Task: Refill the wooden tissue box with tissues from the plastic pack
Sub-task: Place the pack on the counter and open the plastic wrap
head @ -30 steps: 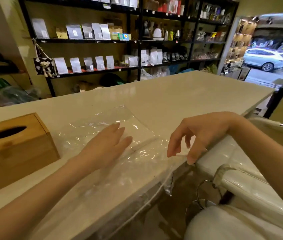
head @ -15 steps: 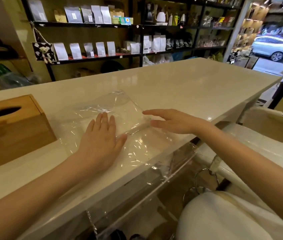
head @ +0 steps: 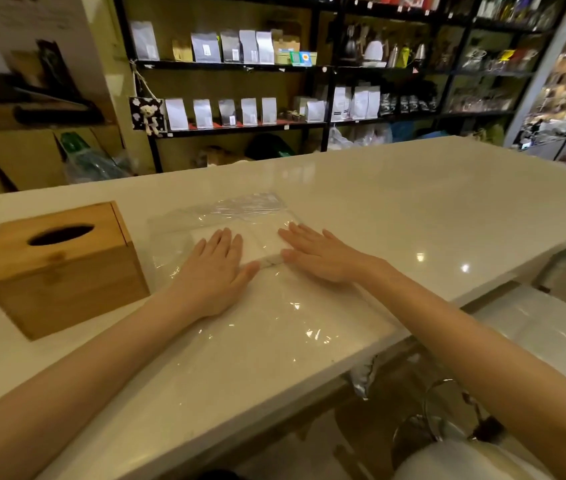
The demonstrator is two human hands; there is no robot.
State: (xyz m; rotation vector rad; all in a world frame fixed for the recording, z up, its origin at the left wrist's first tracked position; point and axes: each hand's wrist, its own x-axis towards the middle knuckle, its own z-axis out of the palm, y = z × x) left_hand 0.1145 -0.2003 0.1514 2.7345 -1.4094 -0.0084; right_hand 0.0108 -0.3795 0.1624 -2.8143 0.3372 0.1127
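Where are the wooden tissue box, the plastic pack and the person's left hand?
wooden tissue box (head: pixel 63 271): head view, front top edge.
plastic pack (head: pixel 267 237): head view, tissue stack between the hands.
left hand (head: pixel 214 271): head view, back of hand.

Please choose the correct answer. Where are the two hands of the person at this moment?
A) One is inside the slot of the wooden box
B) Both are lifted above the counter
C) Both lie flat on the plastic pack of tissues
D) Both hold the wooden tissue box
C: the left hand and the right hand both rest with straight fingers on the plastic pack, while the wooden tissue box stands untouched beside it.
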